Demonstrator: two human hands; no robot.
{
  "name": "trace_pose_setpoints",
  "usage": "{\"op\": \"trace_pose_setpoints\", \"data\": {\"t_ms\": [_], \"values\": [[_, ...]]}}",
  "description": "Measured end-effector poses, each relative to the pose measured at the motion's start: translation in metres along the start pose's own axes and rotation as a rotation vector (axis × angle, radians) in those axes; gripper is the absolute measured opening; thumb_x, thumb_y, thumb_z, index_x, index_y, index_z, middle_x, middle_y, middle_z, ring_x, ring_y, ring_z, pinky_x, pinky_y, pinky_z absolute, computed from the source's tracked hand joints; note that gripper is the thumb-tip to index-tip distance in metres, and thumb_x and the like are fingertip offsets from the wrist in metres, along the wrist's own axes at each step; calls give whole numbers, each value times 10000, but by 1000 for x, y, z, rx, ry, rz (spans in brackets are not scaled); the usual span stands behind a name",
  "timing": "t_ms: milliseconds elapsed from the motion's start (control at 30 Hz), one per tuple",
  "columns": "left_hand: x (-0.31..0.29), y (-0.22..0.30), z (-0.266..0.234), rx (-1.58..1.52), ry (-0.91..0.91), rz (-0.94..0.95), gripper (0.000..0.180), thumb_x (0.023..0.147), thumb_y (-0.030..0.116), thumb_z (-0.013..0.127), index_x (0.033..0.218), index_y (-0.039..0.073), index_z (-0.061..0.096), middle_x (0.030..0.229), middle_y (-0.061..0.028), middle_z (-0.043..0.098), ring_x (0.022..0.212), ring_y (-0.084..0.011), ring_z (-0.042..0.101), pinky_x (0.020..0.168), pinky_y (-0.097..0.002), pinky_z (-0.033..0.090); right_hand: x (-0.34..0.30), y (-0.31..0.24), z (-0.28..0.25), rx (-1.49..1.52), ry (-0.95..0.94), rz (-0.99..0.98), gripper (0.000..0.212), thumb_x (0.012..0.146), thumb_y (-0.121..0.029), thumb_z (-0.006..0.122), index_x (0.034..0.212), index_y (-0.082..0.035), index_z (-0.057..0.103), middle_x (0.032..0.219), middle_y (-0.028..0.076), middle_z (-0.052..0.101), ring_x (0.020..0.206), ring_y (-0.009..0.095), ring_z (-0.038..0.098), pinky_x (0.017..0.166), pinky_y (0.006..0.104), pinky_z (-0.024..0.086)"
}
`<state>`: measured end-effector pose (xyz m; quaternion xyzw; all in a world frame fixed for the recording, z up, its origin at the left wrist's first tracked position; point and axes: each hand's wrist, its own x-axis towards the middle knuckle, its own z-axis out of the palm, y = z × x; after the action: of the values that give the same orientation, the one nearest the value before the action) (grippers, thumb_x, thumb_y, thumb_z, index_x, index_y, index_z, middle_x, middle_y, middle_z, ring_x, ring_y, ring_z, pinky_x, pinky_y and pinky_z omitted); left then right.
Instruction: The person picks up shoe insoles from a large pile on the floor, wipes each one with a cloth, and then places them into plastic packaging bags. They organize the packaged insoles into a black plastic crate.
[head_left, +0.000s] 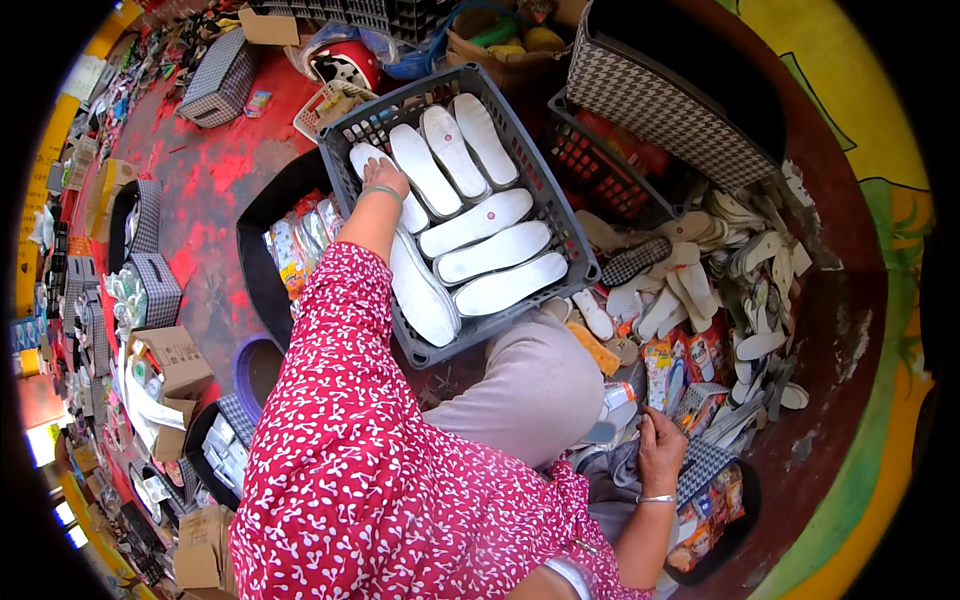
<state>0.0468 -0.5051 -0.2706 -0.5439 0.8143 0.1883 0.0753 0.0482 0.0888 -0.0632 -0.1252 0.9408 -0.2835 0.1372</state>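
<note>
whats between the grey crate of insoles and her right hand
In the head view, her bent knee in pale trousers lies between the grey crate and the right hand.

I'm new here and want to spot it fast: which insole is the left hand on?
Find the grey crate in the middle, full of white insoles. The left hand rests at its far left corner on one insole, the leftmost of the upright row, partly hidden under the wrist.

The grey crate [455, 215] is open on top, but its floor is almost all covered by white insoles [480, 222]. The way in from the right is blocked by a checked box [665, 95] and a dark basket [600, 165]. A bare strip of red floor [215, 190] is left free on the left side.
</note>
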Motion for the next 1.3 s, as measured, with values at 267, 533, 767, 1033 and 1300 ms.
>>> {"op": "trace_pose_setpoints", "data": {"t_ms": [267, 533, 767, 1033, 1300], "values": [[-26, 24, 11, 350, -145, 251, 953, 776, 582, 568, 1453, 73, 132, 1521, -120, 94, 1410, -248, 48, 1128, -407, 84, 1, -2, 0, -43, -44, 18, 166, 821, -120, 585, 916, -9, 665, 740, 178, 630, 686, 306, 618, 640, 357, 472], [-18, 30, 15, 380, -233, 160, 1012, 746, 614, 579, 1465, 113, 74, 1531, -78, 65, 1414, -216, 16, 1125, -432, 76, -10, 9, -5, -70, 5, 48, 183, 825, -140, 574, 918, -10, 662, 741, 184, 637, 672, 316, 625, 627, 365, 477], [-25, 70, 6, 251, 76, 599, 685, 882, 474, 465, 1408, 71, 291, 1495, -145, 193, 1398, -292, 111, 1105, -454, 165, -17, 9, -7, -58, -17, 93, 200, 833, -158, 571, 937, -14, 662, 766, 188, 644, 697, 316, 636, 645, 361, 485], [-29, 102, 32, 357, -148, 490, 731, 904, 523, 364, 1455, 95, 146, 1521, -124, 92, 1409, -266, 64, 1116, -438, 134, -6, 4, -1, -37, -24, 69, 186, 824, -136, 588, 933, -6, 663, 777, 188, 648, 700, 305, 640, 652, 353, 488], [-21, 92, 45, 431, -153, 536, 726, 901, 508, 372, 1460, 114, 128, 1526, -116, 59, 1410, -255, 64, 1114, -427, 156, 3, -5, -5, -49, -28, 51, 179, 828, -122, 584, 941, -8, 663, 788, 185, 650, 725, 298, 643, 666, 347, 487]]}}
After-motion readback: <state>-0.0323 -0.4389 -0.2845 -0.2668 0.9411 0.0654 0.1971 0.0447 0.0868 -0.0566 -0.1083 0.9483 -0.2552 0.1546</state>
